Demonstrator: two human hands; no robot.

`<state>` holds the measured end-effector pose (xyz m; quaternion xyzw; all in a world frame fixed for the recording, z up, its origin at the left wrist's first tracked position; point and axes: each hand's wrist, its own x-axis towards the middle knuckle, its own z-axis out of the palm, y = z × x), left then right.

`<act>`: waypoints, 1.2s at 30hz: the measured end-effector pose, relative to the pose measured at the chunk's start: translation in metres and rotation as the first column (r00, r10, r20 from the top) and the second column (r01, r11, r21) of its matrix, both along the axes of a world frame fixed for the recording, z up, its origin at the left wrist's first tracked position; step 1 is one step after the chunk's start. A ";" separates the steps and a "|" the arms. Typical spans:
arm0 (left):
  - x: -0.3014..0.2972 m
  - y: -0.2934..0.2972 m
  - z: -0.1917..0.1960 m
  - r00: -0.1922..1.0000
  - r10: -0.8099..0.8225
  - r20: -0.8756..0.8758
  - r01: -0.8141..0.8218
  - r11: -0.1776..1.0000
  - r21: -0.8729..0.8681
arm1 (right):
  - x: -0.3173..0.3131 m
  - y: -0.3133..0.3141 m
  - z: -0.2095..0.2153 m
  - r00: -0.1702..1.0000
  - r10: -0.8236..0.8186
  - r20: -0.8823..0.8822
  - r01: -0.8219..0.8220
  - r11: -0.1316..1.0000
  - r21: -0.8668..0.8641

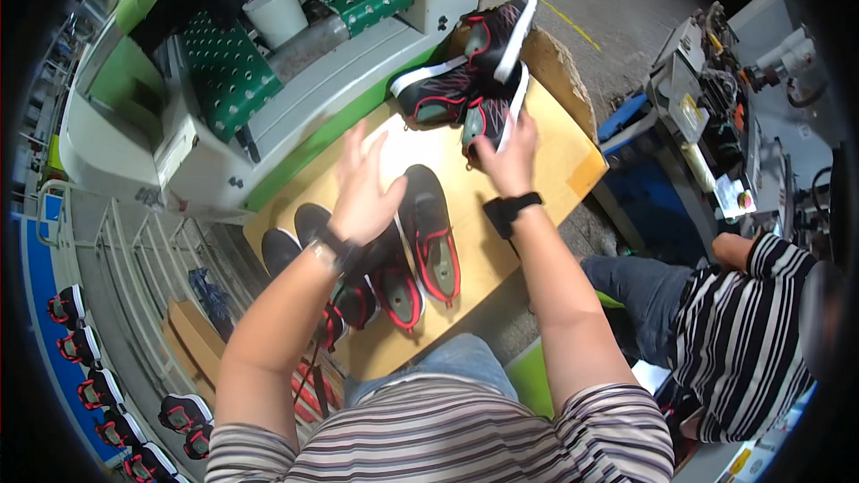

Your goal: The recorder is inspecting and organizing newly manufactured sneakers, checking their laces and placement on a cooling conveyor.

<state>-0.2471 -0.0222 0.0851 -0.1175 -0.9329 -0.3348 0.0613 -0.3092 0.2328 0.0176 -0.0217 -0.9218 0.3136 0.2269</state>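
My right hand (514, 159) grips the heel end of a black sneaker (488, 119) with red trim and a white sole, at the far right of the table. Two similar sneakers lie against it: one with its toe to the left (436, 92), one leaning upward (501, 36). My left hand (367, 186) hovers with fingers spread and holds nothing. Below and beside it several dark shoes stand in a row, heels toward me; the rightmost shoe (428, 224) shows its grey insole and red collar. My left wrist and forearm partly hide the others.
The shoes lie on a pale wooden table (546, 148). Beyond it stands a white and green machine (358, 63) with perforated green plates. Racked sneakers (98, 389) are at the left. A person in a striped shirt (738, 322) sits at the right near another machine (698, 116).
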 end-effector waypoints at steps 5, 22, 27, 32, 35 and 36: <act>-0.134 0.062 -0.035 0.981 -0.195 -0.007 0.180 0.919 -0.350 | -0.023 -0.016 -0.024 0.964 -0.053 0.259 -0.048 0.929 0.368; -0.143 0.065 0.039 0.018 -0.314 0.949 -0.351 0.887 0.301 | 0.164 0.080 -0.008 0.938 0.087 0.334 0.082 0.884 -0.460; 0.011 0.111 0.021 0.309 -0.528 0.791 -0.654 0.486 0.579 | 0.219 0.063 -0.009 0.920 0.140 0.366 0.076 0.852 -0.518; 0.099 0.153 -0.008 0.677 -0.374 0.634 -0.469 0.446 0.763 | 0.223 0.092 -0.007 0.853 0.331 0.403 -0.004 0.777 -0.630; 0.126 0.149 -0.026 0.702 -0.306 0.643 -0.387 0.593 0.706 | 0.199 0.117 0.024 0.765 0.273 0.583 0.184 0.775 -0.604; 0.132 0.147 -0.033 0.709 -0.294 0.641 -0.379 0.607 0.698 | 0.191 0.118 0.035 0.830 0.215 0.514 0.104 0.847 -0.522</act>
